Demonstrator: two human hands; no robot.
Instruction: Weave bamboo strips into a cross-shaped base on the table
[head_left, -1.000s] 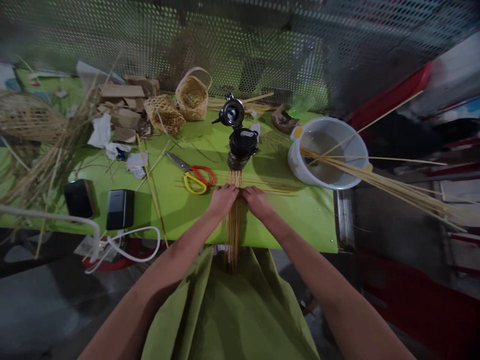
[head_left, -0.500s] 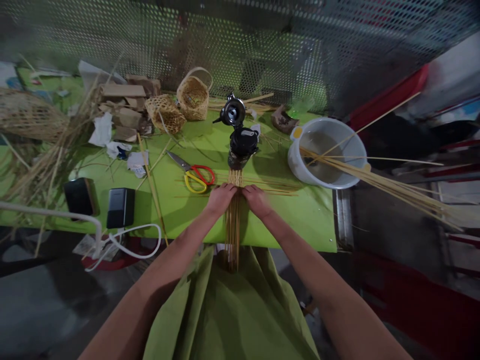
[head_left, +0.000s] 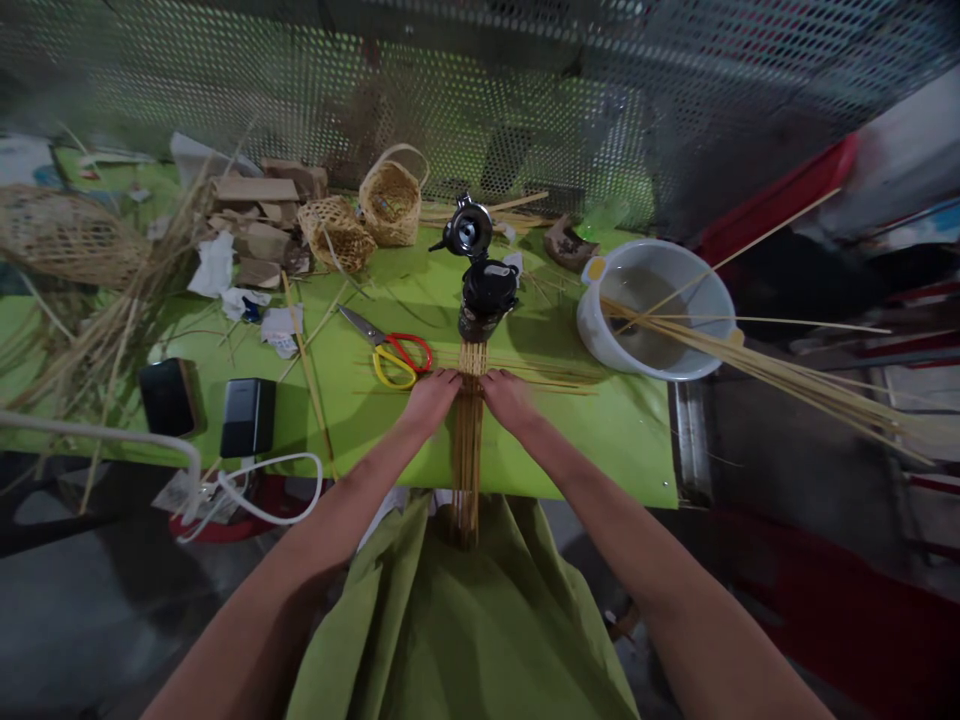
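Observation:
Between my two hands a bundle of thin bamboo strips (head_left: 467, 450) runs lengthwise from the table's edge toward a black bottle (head_left: 485, 295) with its lid flipped up. Other thin strips (head_left: 555, 380) cross the bundle sideways. At the left of the crossing, my left hand (head_left: 435, 397) has its fingers curled on the strips. On the right side, my right hand (head_left: 508, 397) mirrors it, fingertips closed at the bundle's edge. My fingers hide part of the crossing strips. Scissors (head_left: 388, 348) with one red and one yellow handle lie just left of my left hand.
A white bucket (head_left: 592, 335) holds water and long bamboo strips jutting right. Small woven baskets (head_left: 391, 205) stand at the back beside brown scraps (head_left: 259, 205). A power bank (head_left: 247, 418) and a phone (head_left: 167, 398) lie at left. A perforated metal screen (head_left: 300, 90) rises behind.
My left hand has slid slightly left, and the gap between my hands is wider, showing more of the crossing. The bottle, bucket and scissors keep their places on the table.

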